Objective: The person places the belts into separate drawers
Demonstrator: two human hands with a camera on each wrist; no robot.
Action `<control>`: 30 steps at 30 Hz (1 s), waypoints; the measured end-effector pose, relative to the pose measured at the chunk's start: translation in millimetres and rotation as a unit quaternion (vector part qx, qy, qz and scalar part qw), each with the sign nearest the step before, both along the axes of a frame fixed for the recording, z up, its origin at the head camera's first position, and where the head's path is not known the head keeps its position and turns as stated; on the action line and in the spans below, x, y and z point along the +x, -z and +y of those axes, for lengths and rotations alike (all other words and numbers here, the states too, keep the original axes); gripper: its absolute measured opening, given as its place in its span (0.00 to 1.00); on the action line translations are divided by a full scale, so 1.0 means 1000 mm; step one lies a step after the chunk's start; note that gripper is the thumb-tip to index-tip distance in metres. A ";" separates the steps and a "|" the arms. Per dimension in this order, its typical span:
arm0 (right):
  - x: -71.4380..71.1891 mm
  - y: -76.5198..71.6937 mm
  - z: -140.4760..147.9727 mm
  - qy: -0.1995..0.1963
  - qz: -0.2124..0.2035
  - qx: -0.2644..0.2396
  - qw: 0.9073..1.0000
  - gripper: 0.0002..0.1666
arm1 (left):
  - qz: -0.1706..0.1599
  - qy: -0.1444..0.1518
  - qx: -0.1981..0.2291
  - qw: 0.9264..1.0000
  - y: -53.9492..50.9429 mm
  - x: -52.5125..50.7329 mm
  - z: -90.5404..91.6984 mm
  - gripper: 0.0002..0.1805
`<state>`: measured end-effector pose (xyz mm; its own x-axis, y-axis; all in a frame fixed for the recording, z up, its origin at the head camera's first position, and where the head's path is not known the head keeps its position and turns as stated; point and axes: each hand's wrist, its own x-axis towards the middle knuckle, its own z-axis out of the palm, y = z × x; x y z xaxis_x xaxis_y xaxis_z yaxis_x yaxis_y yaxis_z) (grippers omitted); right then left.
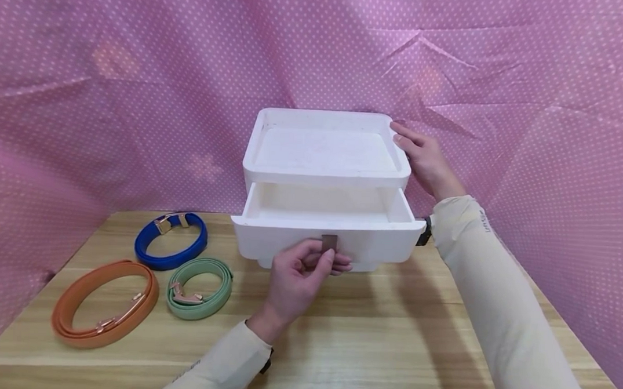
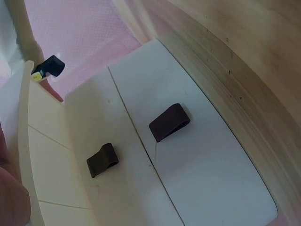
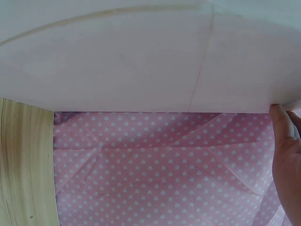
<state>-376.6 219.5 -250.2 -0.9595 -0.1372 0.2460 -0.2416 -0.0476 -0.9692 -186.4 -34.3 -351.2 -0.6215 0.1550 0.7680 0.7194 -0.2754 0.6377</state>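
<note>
cream sleeves, two (image 1: pixel 500 301), mine, nearest in the head view, over a wooden table (image 1: pixel 346 358). left hand (image 1: pixel 300 278): pinching the brown pull tab (image 1: pixel 329 241) of the drawer (image 1: pixel 278 236). right hand (image 1: pixel 425 159): fingers extended along the right rim of the white cabinet (image 1: pixel 325 179), nothing grasped. drawer: partly out, jutting towards me from under the cabinet's top tray, long axis left to right; it lies just ahead of my left hand, the nearer one, my right being farther back and to its right. coiled belts, three, left of the cabinet: blue (image 1: pixel 170 262), orange (image 1: pixel 75 336), green (image 1: pixel 197 310).

left wrist view: two further dark tabs (image 2: pixel 170 122) on closed white fronts; my pinch itself not shown.

right wrist view: white side panel (image 3: pixel 141 70), my fingertips (image 3: pixel 276 110) against its edge; pink dotted cloth (image 3: pixel 164 174) beyond.
</note>
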 end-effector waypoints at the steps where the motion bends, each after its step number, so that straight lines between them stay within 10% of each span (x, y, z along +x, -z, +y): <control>1: 0.000 0.000 0.000 0.000 -0.003 -0.003 1.000 0.28 | 0.003 -0.001 -0.001 1.000 0.000 0.000 0.000 0.05; 30: -0.001 -0.001 0.001 -0.005 -0.009 -0.004 1.000 0.29 | 0.037 -0.040 -0.015 0.998 0.004 0.004 0.000 0.06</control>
